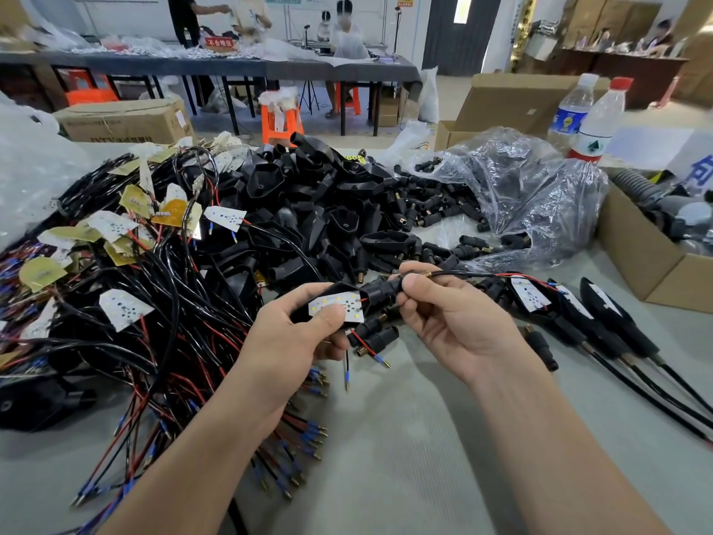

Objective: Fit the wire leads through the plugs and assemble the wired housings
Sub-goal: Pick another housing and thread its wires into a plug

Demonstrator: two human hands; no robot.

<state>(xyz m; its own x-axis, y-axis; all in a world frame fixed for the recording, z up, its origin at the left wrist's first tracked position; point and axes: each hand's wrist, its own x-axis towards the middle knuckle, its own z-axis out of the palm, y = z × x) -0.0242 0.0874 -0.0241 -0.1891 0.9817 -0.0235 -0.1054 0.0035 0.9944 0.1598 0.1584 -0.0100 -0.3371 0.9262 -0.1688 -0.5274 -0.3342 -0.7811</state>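
Now, far left, a tangle of wires (162,287) sprawled over the counter (386,438). Mid-frame, the left hand (293,334) gripped a black housing (339,286) just above the counter, thumb on its white board (341,307). The right hand (443,314) pinched the plug (382,291) at the housing's end. Farther right, finished housings (625,326) lay side by side.

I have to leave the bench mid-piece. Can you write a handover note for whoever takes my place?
Left hand grips a black housing with a white LED board in it. Right hand pinches the plug at the housing's neck; its cable runs right.
Done: several finished units lie on the table to the right.
To do: the pile of wired boards, the heap of empty housings, the loose plugs by the plastic bag.
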